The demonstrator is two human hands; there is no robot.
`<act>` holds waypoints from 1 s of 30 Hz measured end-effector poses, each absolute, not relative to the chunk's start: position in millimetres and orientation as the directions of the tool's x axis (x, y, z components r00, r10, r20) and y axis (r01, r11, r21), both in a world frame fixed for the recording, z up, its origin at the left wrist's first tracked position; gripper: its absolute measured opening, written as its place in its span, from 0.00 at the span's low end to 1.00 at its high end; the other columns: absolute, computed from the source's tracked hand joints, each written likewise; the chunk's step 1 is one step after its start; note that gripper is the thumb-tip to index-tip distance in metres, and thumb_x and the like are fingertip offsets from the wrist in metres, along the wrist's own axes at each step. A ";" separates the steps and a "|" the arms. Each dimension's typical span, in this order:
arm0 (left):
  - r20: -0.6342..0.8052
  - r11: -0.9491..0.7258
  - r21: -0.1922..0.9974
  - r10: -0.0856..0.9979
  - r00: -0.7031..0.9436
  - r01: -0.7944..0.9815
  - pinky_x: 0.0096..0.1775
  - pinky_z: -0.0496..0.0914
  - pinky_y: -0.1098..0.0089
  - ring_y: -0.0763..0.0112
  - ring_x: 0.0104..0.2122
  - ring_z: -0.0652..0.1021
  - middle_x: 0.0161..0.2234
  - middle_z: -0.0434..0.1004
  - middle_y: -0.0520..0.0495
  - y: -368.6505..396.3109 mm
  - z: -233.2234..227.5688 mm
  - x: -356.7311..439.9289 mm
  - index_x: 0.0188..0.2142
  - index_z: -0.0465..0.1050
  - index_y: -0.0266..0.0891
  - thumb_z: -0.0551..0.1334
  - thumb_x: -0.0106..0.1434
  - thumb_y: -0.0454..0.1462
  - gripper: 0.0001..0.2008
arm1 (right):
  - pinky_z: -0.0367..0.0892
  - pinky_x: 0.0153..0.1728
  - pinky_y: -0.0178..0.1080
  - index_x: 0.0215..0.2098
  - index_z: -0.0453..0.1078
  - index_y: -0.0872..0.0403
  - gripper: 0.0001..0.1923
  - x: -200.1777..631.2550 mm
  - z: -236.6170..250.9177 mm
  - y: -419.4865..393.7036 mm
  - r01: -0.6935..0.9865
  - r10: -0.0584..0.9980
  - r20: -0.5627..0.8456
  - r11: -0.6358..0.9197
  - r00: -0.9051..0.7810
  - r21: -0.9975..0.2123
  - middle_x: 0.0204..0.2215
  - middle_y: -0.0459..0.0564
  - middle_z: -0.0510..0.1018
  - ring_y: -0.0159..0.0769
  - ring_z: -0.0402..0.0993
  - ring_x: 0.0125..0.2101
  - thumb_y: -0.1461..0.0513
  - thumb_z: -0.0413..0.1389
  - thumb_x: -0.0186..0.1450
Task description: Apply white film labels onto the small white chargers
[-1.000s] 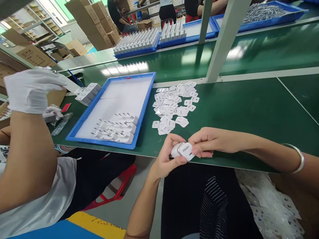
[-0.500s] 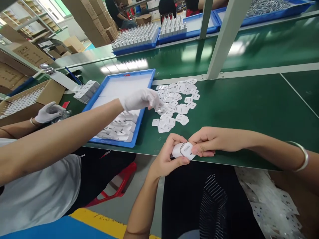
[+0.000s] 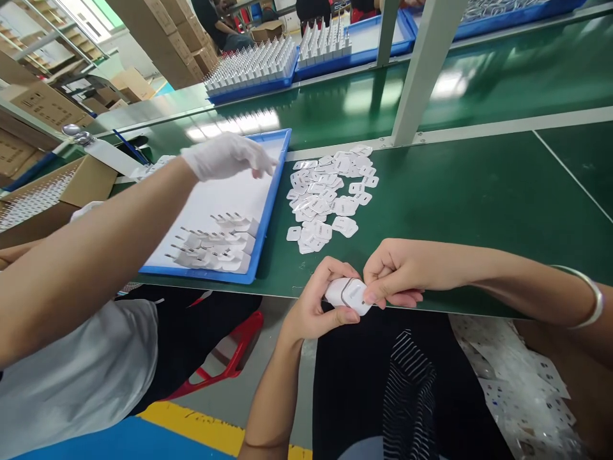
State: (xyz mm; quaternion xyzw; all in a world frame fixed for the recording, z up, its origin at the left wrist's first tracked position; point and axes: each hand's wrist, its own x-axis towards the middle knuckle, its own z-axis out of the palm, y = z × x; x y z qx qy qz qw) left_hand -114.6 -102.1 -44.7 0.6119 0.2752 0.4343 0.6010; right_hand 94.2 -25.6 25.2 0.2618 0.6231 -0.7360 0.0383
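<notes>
A green tabletop [image 3: 479, 191] runs left to right, with a pale metal post [image 3: 421, 70] rising from its far part. Stacked cardboard boxes [image 3: 167, 32] stand far left, near bright windows [image 3: 86, 9]. The near floor [image 3: 239, 396] is grey with a yellow stripe [image 3: 191, 428].

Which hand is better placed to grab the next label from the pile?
Right, probably. The right hand only pinches the film on the white charger and lies nearer the label pile; the left hand cradles the charger.
</notes>
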 end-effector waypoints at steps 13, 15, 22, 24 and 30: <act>0.274 -0.151 0.949 0.829 0.487 -0.276 0.30 0.60 0.74 0.76 0.29 0.67 0.37 0.69 0.48 -99.0 -49.9 -114.1 0.48 0.65 0.41 0.71 0.57 0.42 0.24 | 0.51 0.17 0.29 0.23 0.71 0.58 0.14 92.8 21.5 -24.5 0.368 0.242 -0.452 -0.324 -0.858 -0.872 0.12 0.39 0.67 0.22 0.59 0.15 0.59 0.63 0.62; 0.284 -0.158 0.946 0.823 0.492 -0.282 0.30 0.61 0.74 0.76 0.29 0.66 0.37 0.69 0.49 -98.7 -49.8 -113.3 0.48 0.65 0.41 0.71 0.57 0.42 0.23 | 0.51 0.17 0.29 0.23 0.71 0.58 0.14 93.4 20.7 -24.4 0.370 0.234 -0.456 -0.333 -0.859 -0.867 0.13 0.39 0.67 0.22 0.59 0.15 0.58 0.63 0.62; 0.291 -0.176 0.947 0.825 0.485 -0.268 0.30 0.61 0.74 0.76 0.29 0.66 0.37 0.69 0.48 -99.3 -47.5 -114.0 0.48 0.66 0.41 0.71 0.58 0.43 0.22 | 0.49 0.17 0.30 0.22 0.71 0.58 0.15 92.2 17.2 -24.7 0.355 0.209 -0.453 -0.380 -0.867 -0.854 0.12 0.39 0.66 0.21 0.57 0.14 0.59 0.62 0.63; 0.296 -0.186 0.947 0.825 0.482 -0.264 0.31 0.60 0.74 0.76 0.29 0.66 0.37 0.70 0.48 -99.3 -47.6 -114.4 0.49 0.67 0.41 0.71 0.58 0.43 0.22 | 0.48 0.16 0.30 0.22 0.70 0.59 0.16 91.4 16.4 -24.6 0.348 0.202 -0.449 -0.393 -0.871 -0.851 0.12 0.39 0.66 0.21 0.57 0.14 0.58 0.62 0.63; 0.307 -0.200 0.944 0.822 0.479 -0.262 0.30 0.60 0.74 0.76 0.29 0.65 0.38 0.70 0.48 -99.2 -49.2 -114.3 0.49 0.67 0.41 0.71 0.58 0.43 0.22 | 0.48 0.17 0.30 0.22 0.71 0.58 0.16 91.7 15.0 -25.0 0.346 0.208 -0.456 -0.409 -0.866 -0.844 0.12 0.39 0.65 0.22 0.57 0.14 0.56 0.63 0.62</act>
